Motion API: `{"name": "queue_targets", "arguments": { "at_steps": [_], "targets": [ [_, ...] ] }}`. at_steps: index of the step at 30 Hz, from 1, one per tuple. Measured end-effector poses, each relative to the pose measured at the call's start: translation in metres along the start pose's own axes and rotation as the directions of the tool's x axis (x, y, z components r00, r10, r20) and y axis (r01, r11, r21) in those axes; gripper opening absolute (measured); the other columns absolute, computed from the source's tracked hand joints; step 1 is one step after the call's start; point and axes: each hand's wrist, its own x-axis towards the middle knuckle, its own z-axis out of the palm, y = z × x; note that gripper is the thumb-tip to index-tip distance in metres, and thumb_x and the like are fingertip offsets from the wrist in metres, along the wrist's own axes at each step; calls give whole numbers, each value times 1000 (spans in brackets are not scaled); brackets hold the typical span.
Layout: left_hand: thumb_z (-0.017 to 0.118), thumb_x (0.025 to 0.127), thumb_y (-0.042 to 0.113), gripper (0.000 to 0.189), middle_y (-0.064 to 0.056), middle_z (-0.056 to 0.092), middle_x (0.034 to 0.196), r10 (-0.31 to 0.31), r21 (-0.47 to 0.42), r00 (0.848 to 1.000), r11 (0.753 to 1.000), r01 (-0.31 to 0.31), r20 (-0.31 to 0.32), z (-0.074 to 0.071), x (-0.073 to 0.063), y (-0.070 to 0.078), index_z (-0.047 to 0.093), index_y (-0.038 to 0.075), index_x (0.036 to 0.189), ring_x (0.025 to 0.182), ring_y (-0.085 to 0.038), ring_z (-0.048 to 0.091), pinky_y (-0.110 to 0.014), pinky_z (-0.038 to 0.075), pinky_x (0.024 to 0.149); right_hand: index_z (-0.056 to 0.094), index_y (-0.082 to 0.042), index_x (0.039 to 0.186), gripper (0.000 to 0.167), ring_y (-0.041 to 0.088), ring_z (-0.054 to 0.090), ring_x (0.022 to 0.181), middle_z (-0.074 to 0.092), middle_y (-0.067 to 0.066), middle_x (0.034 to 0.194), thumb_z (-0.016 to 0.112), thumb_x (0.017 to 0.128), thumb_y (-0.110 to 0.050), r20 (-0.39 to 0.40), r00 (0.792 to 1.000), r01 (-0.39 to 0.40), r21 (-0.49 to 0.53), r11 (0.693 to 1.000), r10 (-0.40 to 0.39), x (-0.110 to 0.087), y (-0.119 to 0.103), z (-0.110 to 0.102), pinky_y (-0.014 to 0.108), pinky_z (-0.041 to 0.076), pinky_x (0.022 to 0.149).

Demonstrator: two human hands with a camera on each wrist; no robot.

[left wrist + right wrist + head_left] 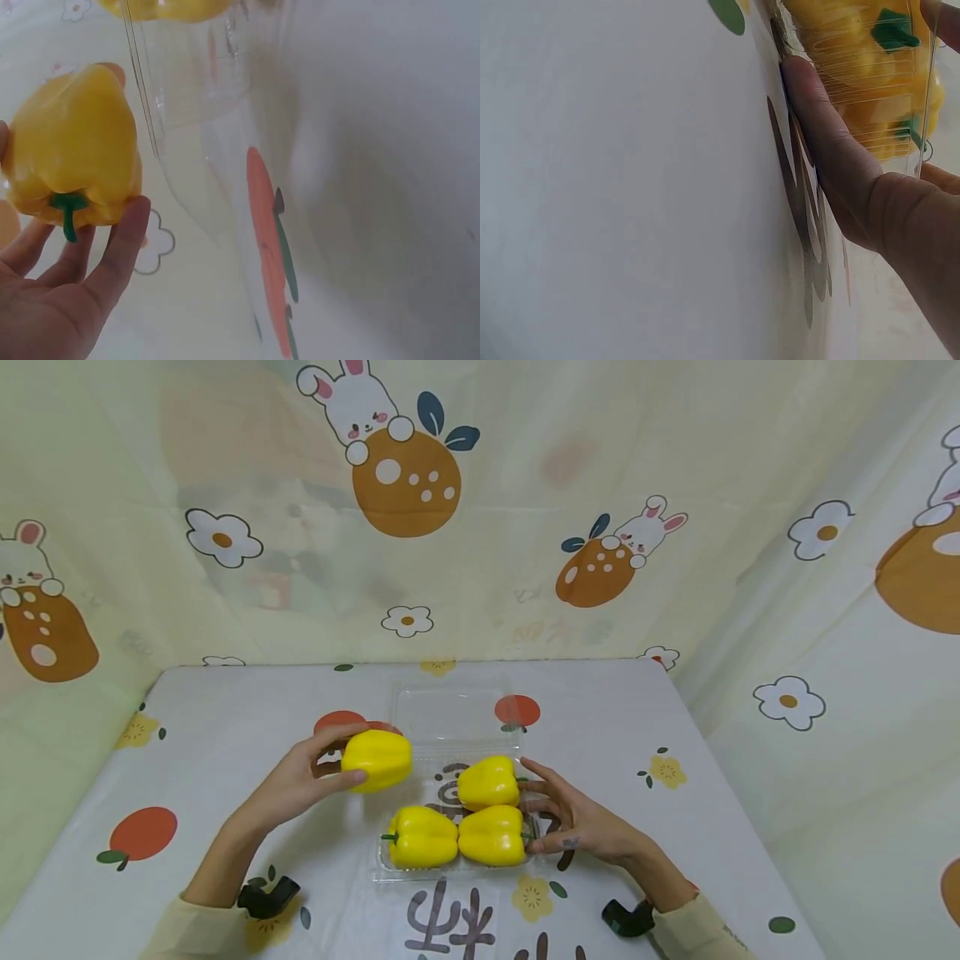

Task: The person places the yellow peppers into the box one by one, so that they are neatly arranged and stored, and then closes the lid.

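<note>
My left hand [300, 781] holds a yellow bell pepper [379, 761] above the left side of a clear plastic clamshell container [420, 875]. In the left wrist view the fingers and thumb are round the pepper [79, 142], whose green stem [69, 214] points toward the palm. Three yellow peppers lie in the container: one at front left [423, 837], one at front right [492, 836] and one behind it [488, 782]. At the container's right end my right hand [585, 824] grips the side. In the right wrist view its thumb [817, 101] presses the ribbed wall.
The container's clear lid [450, 714] lies folded back on the far side. A white patterned cloth [600, 718] covers the table. Printed curtains [487, 568] stand behind and on both sides. Dark wrist devices [268, 898] sit by both sleeves.
</note>
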Motion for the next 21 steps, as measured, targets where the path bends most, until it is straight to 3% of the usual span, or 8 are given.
{"name": "queue_targets", "arguments": {
  "at_steps": [5,11,21],
  "targets": [
    [81,95,20,60,-4,62,143,30,-12,999,999,-30,11,6,2,1,57,20,150,113,-25,59,-21,56,100,5,-36,171,111,41,44,151,19,19,175,79,93,-9,-1,1000,2,-4,1000,-2,0,0,0,57,43,123],
    [81,95,22,63,-3,57,157,78,-12,996,997,-78,36,15,5,3,55,27,152,125,-25,63,-29,54,108,6,-37,170,110,41,44,151,20,18,175,79,93,-10,-6,1000,-4,-1,1000,4,0,1,-1,59,42,124],
    [82,94,25,67,-5,53,160,65,29,996,997,-67,53,24,8,2,53,24,154,132,-27,62,-16,49,109,6,-39,170,111,38,45,150,19,18,175,80,92,-8,-10,1000,-15,16,1000,15,1,2,-1,49,49,120]
  ]
}}
